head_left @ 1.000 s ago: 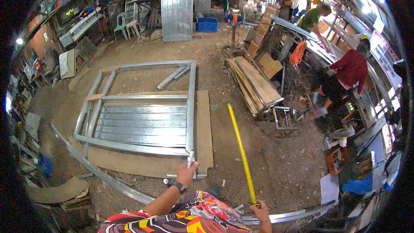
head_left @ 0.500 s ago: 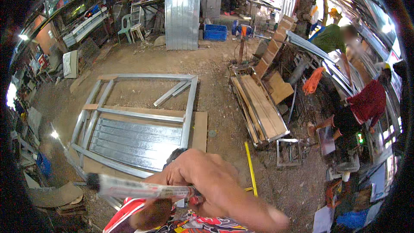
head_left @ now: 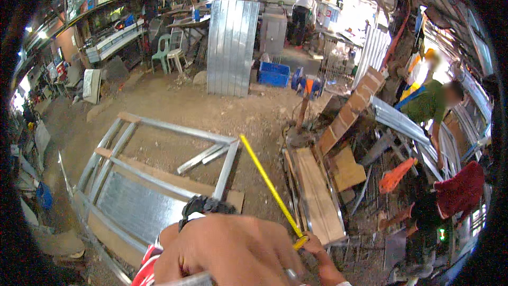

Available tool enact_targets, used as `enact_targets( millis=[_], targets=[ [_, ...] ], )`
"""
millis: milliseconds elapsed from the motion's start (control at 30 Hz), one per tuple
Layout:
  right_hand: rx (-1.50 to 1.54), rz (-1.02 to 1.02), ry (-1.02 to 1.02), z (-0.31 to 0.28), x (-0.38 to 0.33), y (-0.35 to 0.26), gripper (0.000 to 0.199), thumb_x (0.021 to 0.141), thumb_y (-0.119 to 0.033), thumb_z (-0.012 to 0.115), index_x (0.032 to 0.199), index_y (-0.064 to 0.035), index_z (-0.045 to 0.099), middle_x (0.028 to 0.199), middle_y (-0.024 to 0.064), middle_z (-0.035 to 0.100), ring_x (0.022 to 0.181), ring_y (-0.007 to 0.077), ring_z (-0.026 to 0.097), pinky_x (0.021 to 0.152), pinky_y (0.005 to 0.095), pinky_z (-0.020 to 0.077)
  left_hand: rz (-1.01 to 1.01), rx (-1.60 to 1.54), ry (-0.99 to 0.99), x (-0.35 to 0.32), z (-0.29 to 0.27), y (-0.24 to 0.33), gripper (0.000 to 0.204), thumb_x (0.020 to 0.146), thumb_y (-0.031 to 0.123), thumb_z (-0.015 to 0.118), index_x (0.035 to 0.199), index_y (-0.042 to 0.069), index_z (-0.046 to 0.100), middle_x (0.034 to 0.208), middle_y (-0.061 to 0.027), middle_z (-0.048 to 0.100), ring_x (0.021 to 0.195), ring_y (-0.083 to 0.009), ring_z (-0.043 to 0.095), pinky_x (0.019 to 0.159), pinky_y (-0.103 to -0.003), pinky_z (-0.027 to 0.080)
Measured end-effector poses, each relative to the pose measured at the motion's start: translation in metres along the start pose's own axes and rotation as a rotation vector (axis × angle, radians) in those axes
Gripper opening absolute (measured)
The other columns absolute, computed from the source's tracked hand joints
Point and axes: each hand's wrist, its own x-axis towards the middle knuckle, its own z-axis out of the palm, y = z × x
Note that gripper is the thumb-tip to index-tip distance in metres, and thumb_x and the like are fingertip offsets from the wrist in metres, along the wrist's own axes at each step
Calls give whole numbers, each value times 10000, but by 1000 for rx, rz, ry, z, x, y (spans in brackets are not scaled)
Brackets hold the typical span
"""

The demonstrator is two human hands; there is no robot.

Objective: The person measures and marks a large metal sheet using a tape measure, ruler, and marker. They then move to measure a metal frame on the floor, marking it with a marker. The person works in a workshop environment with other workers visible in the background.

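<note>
Keeping remote watch, I have the right hand (head_left: 314,246) closed on the yellow tape measure (head_left: 271,188), its blade stretched toward the metal frame (head_left: 226,169); the left hand (head_left: 233,248) looms close, its hold I can't tell.

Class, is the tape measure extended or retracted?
Extended: the tape measure's yellow blade runs from the right hand toward a corner of the metal frame.

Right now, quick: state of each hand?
Left hand: can't tell, its fingers are hidden.
Right hand: closed, holding the yellow tape.
</note>
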Motion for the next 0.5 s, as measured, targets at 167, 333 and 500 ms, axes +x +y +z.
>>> enact_targets(
  millis=[167,333,500],
  targets=[
    [52,215,-131,-23,139,-97,609,851,-321,807,1344,-47,579,1065,73,687,892,209,671,725,361,607,-116,380,927,-107,-160,-45,444,983,368,653,1003,-69,727,566,-2,499,472,-121,433,447,-304,313],
    [132,211,-243,5,273,-177,641,877,-371,798,1358,-16,565,1158,101,645,987,210,655,767,357,628,-843,823,1587,-219,-323,-110,243,976,249,681,1013,25,767,604,29,509,495,-68,435,435,-253,343],
    [262,263,-196,-13,403,-264,731,903,-473,755,1411,-7,512,1139,106,647,960,169,634,747,323,584,-1142,600,1585,-189,-447,-172,256,961,265,709,1055,30,746,727,31,578,509,-65,470,443,-239,386]
  ],
)
